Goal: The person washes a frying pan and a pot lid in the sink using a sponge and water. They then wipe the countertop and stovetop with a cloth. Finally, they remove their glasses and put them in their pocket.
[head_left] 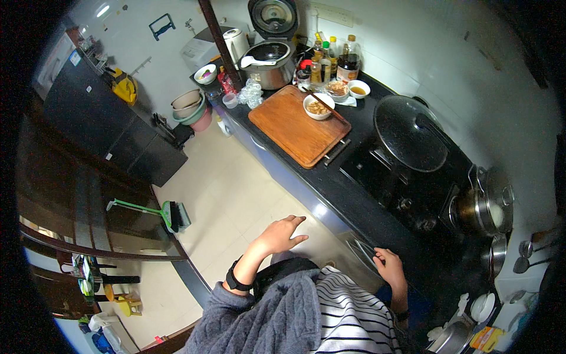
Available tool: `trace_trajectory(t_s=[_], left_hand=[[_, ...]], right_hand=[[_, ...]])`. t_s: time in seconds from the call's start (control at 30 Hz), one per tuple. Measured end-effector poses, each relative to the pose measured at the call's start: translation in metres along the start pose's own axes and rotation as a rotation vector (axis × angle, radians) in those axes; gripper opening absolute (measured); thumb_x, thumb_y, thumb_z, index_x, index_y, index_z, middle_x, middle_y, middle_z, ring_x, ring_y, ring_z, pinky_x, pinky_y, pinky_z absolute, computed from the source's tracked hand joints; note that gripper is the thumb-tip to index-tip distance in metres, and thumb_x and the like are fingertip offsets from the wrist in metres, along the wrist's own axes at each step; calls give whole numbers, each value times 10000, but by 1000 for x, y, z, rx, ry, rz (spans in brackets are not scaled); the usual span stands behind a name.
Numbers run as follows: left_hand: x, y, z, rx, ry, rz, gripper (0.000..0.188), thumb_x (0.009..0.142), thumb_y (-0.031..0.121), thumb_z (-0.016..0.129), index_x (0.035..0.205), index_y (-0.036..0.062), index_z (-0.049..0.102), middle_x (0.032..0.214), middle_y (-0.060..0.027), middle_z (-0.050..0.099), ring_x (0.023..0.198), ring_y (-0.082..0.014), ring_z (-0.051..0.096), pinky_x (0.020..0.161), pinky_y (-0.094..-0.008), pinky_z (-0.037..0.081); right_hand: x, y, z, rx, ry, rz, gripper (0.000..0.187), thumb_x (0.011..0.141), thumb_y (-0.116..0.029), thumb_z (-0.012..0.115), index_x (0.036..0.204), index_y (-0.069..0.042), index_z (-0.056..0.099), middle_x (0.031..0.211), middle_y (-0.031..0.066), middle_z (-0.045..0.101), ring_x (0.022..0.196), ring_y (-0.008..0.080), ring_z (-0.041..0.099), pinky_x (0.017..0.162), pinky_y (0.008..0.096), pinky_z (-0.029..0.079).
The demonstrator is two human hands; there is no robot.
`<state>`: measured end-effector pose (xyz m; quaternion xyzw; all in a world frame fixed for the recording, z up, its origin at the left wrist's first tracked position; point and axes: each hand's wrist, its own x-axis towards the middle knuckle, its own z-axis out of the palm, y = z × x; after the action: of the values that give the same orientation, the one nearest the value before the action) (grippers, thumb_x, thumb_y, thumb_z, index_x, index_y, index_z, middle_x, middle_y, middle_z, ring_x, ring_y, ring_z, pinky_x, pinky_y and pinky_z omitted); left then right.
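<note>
My left hand (277, 234) hangs in the air over the floor, in front of the counter. Its fingers are stretched out, the thumb apart, and nothing is in it. At the counter's front edge, my right hand (389, 265) has its fingers curled at a slim, curved silvery metal piece (364, 252), whose kind I cannot make out. Farther off on the counter lies a wooden cutting board (298, 130). On the board stands a white bowl (312, 114) of chopped pale-brown food, with brown chopsticks (337, 112) resting across it.
A large lidded wok (407, 133) sits on the black stove (377, 174). Right of it stands a steel pot (480, 209) with a glass lid. Behind the board are an open rice cooker (268, 76), several sauce bottles (348, 62) and a small sauce bowl (358, 89). A green-handled broom (171, 215) stands left.
</note>
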<state>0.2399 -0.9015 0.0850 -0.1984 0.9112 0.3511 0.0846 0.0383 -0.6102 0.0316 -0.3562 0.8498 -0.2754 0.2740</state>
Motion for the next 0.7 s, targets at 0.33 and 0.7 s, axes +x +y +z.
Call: trace_trajectory(t_s=[0.33,0.7], left_hand=[[-53,-163,-128,-164,471,-51,267,771,26,613,1035,7,577,953,-143,610,869,-263,616,774,-336,482],[-117,-315,-216,-262,660,-290,251,803,132,623,996,-22,578,942,-155,594,778,-225,620,686,-325,479]], right_hand=[[115,-187,73,141,-441,-80,412,840,-169,579,1224,-38,511,1185,155,558,1077,234,545,933,359,420],[260,-362,199,-310,-52,-586,436,810,-126,616,1229,-149,498,1310,163,431,1187,315,446,974,358,371]])
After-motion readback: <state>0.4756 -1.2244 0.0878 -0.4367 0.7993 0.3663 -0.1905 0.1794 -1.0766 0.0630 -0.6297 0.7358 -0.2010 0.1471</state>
